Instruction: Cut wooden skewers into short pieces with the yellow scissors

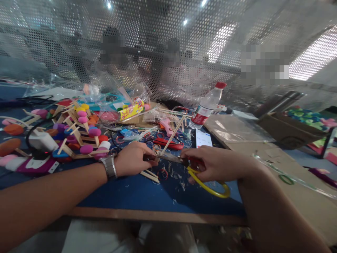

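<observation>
My left hand (133, 159), with a metal watch (109, 167) on its wrist, is closed on a thin wooden stick (172, 135) that slants up to the right. My right hand (210, 162) grips scissors (207, 182) with red and yellow handles. Their blades (171, 158) point left and meet the stick near my left fingers. Both hands hover just above the blue table top (147, 193), over small wood chips. A few loose sticks (149, 175) lie under my left hand.
A structure of sticks and coloured foam balls (79, 133) stands at the left. A plastic bottle (206, 107), a phone (203, 138), plastic bags (129, 105) and rubber bands (168, 142) lie behind the hands. Cardboard (263, 147) covers the right. People sit behind a mesh screen (168, 52).
</observation>
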Demonstrator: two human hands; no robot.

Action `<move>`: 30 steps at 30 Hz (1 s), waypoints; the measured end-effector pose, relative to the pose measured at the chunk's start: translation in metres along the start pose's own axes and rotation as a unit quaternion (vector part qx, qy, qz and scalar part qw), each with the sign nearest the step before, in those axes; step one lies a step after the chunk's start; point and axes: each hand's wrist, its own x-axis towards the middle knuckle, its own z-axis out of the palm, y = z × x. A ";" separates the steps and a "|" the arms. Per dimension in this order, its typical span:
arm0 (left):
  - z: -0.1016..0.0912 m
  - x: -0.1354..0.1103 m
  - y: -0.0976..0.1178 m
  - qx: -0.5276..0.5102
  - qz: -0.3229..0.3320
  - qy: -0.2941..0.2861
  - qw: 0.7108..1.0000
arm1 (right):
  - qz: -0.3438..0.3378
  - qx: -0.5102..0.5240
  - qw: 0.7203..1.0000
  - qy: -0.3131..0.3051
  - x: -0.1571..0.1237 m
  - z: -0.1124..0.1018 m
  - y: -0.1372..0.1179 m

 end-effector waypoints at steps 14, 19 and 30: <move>0.001 0.000 0.000 -0.010 -0.013 0.003 1.000 | -0.009 -0.015 1.000 -0.006 0.003 0.002 -0.002; 0.002 -0.001 -0.001 -0.013 -0.005 0.012 1.000 | -0.001 -0.029 1.000 -0.008 0.005 0.003 -0.002; 0.002 -0.001 -0.001 -0.007 -0.009 0.011 1.000 | -0.013 -0.016 1.000 -0.008 0.008 0.006 0.003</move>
